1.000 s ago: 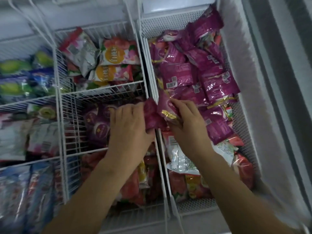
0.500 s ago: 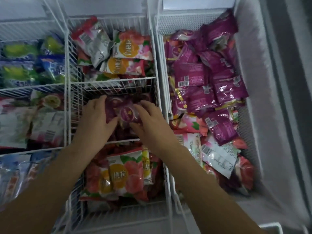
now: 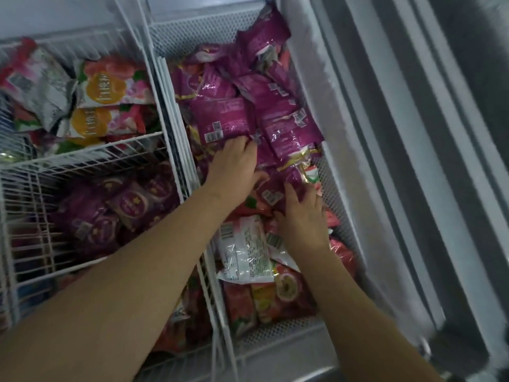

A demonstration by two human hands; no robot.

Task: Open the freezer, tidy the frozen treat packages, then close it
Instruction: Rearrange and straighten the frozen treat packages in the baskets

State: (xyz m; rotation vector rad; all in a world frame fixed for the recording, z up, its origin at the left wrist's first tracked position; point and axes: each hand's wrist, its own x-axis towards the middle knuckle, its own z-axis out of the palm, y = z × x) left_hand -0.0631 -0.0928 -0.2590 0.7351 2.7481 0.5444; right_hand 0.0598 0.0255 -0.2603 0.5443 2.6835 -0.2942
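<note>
White mesh walls the right-hand basket (image 3: 198, 31) of the open freezer (image 3: 385, 133), and both hands are inside it. Its far half is heaped with purple packets (image 3: 220, 119), several lying barcode side up; its near half holds a white-backed packet (image 3: 245, 252) lying over red and pink packets (image 3: 239, 301). The left hand (image 3: 234, 164) lies on the purple heap with its fingertips bent down at a packet's edge and its thumb stuck out toward the right; I cannot tell whether it pinches anything. The right hand (image 3: 300, 216) rests just beside it, fingers spread flat over packets where the purple meets the red. Left of this basket stands a wire basket (image 3: 82, 153) split by a cross divider: the far compartment holds peach-printed packets (image 3: 110, 89) and a silver packet (image 3: 41, 84), the nearer one round-labelled purple treats (image 3: 129, 205).
</note>
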